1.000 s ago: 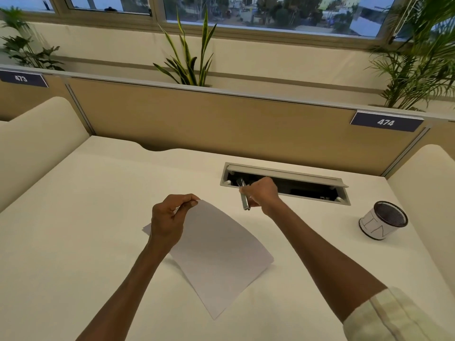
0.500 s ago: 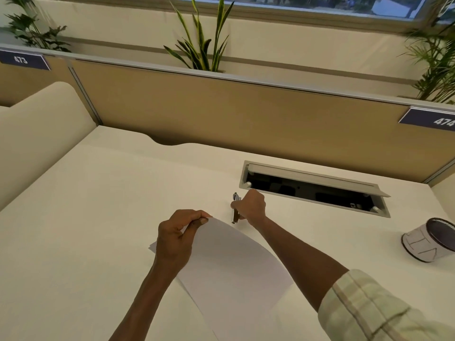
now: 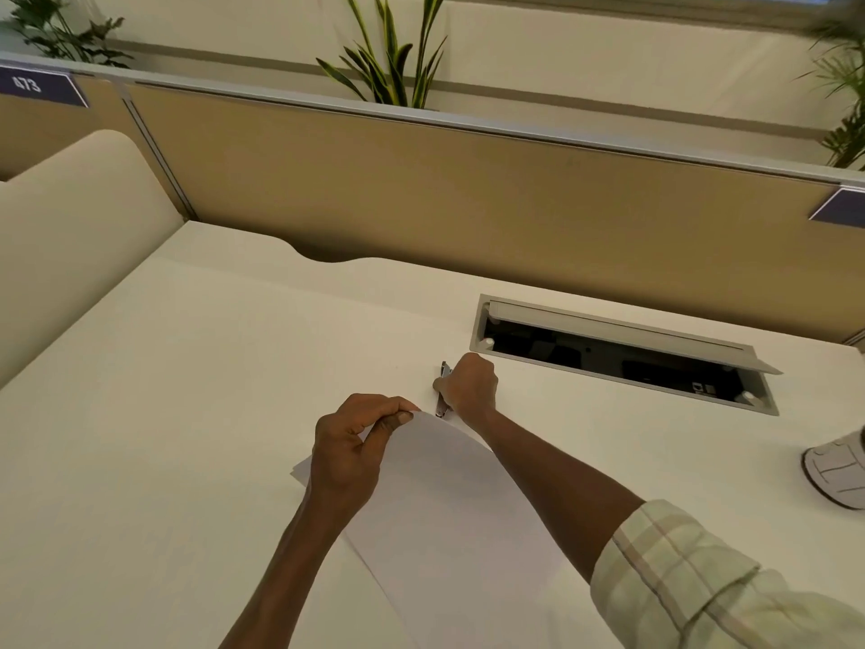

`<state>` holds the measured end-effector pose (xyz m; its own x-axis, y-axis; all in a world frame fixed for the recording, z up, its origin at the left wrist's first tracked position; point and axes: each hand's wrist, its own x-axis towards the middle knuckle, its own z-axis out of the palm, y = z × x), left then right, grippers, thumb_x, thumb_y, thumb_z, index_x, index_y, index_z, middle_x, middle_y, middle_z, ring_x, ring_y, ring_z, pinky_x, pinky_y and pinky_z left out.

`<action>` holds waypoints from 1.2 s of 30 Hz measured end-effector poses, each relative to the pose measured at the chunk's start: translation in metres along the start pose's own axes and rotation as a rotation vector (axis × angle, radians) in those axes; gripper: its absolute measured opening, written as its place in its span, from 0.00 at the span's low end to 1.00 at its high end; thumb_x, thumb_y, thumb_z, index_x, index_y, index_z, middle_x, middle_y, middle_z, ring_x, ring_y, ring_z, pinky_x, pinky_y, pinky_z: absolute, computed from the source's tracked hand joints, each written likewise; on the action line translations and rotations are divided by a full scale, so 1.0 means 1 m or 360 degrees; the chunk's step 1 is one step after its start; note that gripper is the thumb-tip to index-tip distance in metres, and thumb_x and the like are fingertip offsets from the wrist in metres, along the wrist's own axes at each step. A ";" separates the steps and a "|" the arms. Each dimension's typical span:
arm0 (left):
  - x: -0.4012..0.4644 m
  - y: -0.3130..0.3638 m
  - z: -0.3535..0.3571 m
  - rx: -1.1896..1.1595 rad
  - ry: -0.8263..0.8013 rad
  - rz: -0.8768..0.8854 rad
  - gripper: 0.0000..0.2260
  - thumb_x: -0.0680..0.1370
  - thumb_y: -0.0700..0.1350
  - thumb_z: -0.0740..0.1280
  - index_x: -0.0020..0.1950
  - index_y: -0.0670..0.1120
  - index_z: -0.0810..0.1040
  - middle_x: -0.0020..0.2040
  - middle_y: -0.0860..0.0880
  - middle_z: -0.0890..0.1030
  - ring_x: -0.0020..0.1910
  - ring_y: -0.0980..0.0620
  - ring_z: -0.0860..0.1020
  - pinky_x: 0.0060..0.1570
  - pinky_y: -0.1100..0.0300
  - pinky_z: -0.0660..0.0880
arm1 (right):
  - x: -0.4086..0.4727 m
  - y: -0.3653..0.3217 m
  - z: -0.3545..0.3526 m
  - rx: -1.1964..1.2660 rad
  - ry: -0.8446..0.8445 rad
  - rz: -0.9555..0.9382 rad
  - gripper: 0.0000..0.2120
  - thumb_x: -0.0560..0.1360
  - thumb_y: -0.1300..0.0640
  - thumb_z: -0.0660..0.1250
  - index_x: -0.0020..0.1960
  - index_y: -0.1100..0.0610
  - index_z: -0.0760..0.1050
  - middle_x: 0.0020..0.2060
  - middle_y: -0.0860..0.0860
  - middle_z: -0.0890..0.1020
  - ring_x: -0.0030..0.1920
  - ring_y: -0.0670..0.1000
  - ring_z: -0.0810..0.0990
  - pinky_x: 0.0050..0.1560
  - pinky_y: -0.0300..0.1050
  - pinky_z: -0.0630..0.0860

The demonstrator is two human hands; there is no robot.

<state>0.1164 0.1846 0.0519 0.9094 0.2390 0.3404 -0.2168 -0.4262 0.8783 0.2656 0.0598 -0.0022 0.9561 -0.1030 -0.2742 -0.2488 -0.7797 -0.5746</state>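
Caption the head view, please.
Left hand pinches a corner of the paper sheet; right hand grips a small metal tool nearby.

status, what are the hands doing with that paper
Left hand pinches the paper at its top corner, raised off the desk. Right hand grips a small metal tool just beyond that corner. Nothing between them; cup far right.

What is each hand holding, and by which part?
Left hand pinches the paper sheet at its far corner; right hand grips a small metal tool round its middle.
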 end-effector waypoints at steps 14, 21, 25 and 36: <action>0.014 0.056 0.014 0.0060 0.0036 0.0108 0.06 0.74 0.39 0.71 0.50 0.43 0.84 0.46 0.50 0.85 0.47 0.56 0.81 0.49 0.65 0.77 | -0.081 0.023 -0.141 0.0924 -0.0624 -0.0589 0.23 0.73 0.38 0.65 0.55 0.55 0.81 0.49 0.48 0.86 0.50 0.49 0.84 0.52 0.47 0.79; 0.022 0.126 0.033 0.0174 0.0001 0.0221 0.08 0.75 0.42 0.70 0.53 0.46 0.84 0.48 0.53 0.84 0.46 0.59 0.80 0.45 0.75 0.73 | -0.144 0.055 -0.196 0.0711 -0.0434 -0.0903 0.11 0.73 0.51 0.73 0.54 0.54 0.81 0.46 0.48 0.85 0.46 0.47 0.84 0.48 0.45 0.83; 0.017 0.174 0.043 0.0114 0.0038 0.0232 0.06 0.75 0.44 0.70 0.51 0.49 0.84 0.46 0.57 0.84 0.46 0.66 0.80 0.42 0.73 0.74 | -0.166 0.067 -0.214 0.0828 -0.0100 -0.0919 0.08 0.76 0.52 0.69 0.46 0.56 0.81 0.38 0.49 0.83 0.37 0.45 0.82 0.37 0.36 0.76; 0.000 0.245 0.008 0.0119 0.0251 0.0035 0.17 0.62 0.59 0.78 0.46 0.52 0.85 0.40 0.57 0.85 0.40 0.63 0.82 0.42 0.65 0.77 | -0.206 0.073 -0.288 0.1363 0.0168 -0.0962 0.05 0.75 0.55 0.72 0.49 0.55 0.82 0.43 0.52 0.86 0.41 0.54 0.86 0.42 0.52 0.83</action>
<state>0.0658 0.0733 0.2641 0.8366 0.3601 0.4129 -0.2038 -0.4950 0.8447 0.0951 -0.1535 0.2341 0.9559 0.0723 0.2848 0.2873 -0.0268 -0.9575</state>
